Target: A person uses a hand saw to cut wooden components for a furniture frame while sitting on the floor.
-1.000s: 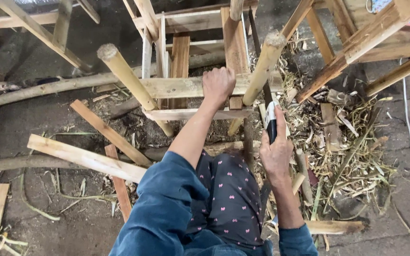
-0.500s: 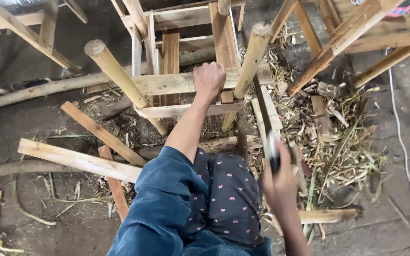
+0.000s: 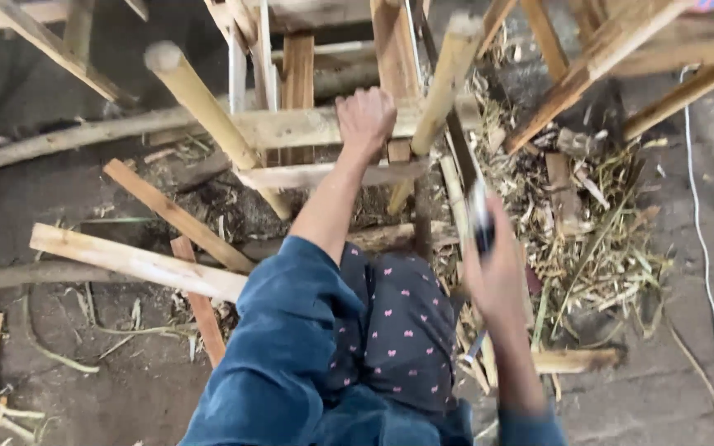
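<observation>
Wooden frame bar (image 3: 307,128) sits tight under my left hand (image 3: 365,120); my right hand (image 3: 496,277) squeezes a dark tool handle (image 3: 481,223).

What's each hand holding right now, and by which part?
Left hand grips the frame's horizontal wooden rail from above, near its right end. Right hand holds a dark tool by its lower end; motion blur hides what kind.

wooden frame (image 3: 324,128) ahead, straw litter (image 3: 597,239) right

Two hands: left hand (image 3: 365,120); right hand (image 3: 496,277); one dark tool (image 3: 481,221); one white cable (image 3: 704,248).
</observation>
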